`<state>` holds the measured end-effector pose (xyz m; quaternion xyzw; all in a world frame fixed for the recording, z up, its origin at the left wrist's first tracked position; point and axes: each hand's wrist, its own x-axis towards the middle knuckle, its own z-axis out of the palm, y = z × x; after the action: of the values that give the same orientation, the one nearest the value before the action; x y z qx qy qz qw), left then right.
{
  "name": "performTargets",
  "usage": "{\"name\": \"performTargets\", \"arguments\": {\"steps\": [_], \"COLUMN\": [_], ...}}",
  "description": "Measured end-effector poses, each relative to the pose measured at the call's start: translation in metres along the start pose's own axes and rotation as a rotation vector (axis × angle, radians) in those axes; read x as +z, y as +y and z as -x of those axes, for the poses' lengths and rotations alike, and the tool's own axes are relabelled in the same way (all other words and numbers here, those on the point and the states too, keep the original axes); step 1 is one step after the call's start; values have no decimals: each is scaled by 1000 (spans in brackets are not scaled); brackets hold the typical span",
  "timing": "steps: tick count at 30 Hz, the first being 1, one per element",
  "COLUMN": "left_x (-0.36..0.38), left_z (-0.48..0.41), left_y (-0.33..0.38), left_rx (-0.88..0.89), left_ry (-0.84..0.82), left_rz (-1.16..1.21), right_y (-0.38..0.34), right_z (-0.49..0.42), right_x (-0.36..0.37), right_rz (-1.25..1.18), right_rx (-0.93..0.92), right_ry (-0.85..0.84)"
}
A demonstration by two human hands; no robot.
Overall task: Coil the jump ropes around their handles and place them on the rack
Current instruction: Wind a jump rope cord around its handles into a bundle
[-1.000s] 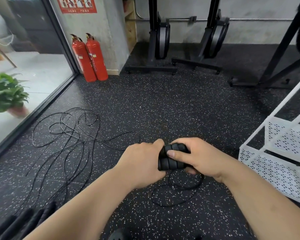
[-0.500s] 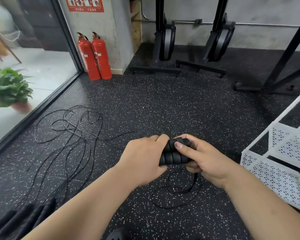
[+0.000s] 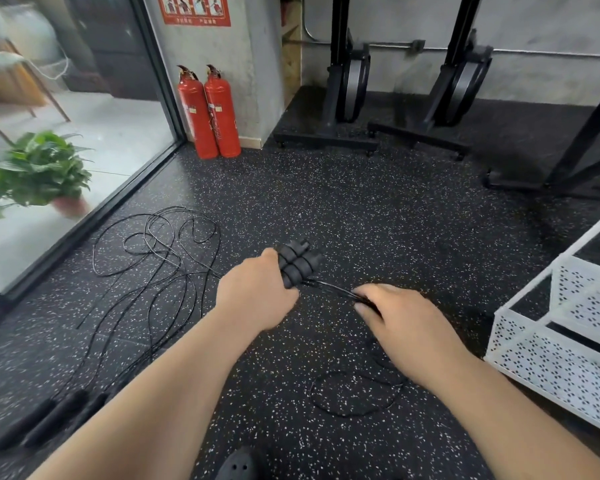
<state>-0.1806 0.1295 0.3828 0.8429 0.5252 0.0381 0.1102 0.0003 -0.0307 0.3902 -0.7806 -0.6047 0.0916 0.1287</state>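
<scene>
While the left hand (image 3: pixel 257 296) grips the two black foam handles (image 3: pixel 298 263) side by side as one bundle, the right hand (image 3: pixel 407 325) pinches the black cord (image 3: pixel 329 288) that leaves the lower end of that bundle.

Left-hand fingers: curled round the near part of the handles. The ribbed far ends protrude past the hand, up and to the right.

Right-hand fingers (image 3: pixel 366 293): narrow, closed on the cord between thumb and forefinger. The other fingers are folded under the palm and cannot be checked.

Cord condition: it runs straight from the handles to the right hand, clear of the floor. Past the right hand, the slack drops to the speckled black floor (image 3: pixel 361 209) and lies in a loose loop (image 3: pixel 354 396) below the right wrist. Both hands are held above the floor, near each other but apart, in the centre of the view.

Other jump ropes (image 3: pixel 160 258): a tangle of black cords spread on the floor to the left, near the glass wall (image 3: pixel 84 133). Their grips (image 3: pixel 59 415) lie together at the lower left edge.

Rack (image 3: pixel 548 362): white, with perforated sides. It stands on the floor at the right, well apart from the tangle and just right of the right forearm.

Two red fire extinguishers (image 3: pixel 208 112) stand upright against the grey pillar (image 3: pixel 257 64) at the rear. A potted green plant (image 3: pixel 39 171) sits beyond the glass. Black equipment stands (image 3: pixel 347 81) line the back wall. A dark shoe toe (image 3: pixel 238 465) shows at the bottom edge.
</scene>
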Motion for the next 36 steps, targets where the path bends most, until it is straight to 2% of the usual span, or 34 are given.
{"name": "performTargets", "arguments": {"steps": [2,4,7,10,12,15,19,23,25,27,31,36], "left_x": [6,11,17,21,20,14,8,-2,-8,-12,-6,5], "left_z": [-2,0,10,23,30,36,40,42,40,36,25,8], "left_y": [-1,4,19,35,44,51,54,55,55,55,52,35], "left_rx": [-12,17,134,354,504,678,778,700,614,500,283,114], "left_ry": [-39,-95,-157,-130,-105,-60,8,33,35,17,62,90], "left_rz": [-70,-135,-184,-205,-182,-126,-20,161,237,282,344,177], "right_y": [-9,-11,-4,12,23,36,51,53,43,29,6,-11], "right_z": [4,5,3,-3,-6,-6,-6,-8,-9,-11,-9,-1], "right_x": [-4,-8,-14,-21,-25,-35,-43,-34,-22,-8,21,41], "right_rz": [163,203,72,-128,-261,-530,-813,-1111,-1252,-1284,-1051,-570], "right_rx": [-93,-188,-250,-161,-88,42,100,130,177,237,328,185], "right_ry": [117,227,358,383,332,140,-29,-115,-90,-27,8,-58]}}
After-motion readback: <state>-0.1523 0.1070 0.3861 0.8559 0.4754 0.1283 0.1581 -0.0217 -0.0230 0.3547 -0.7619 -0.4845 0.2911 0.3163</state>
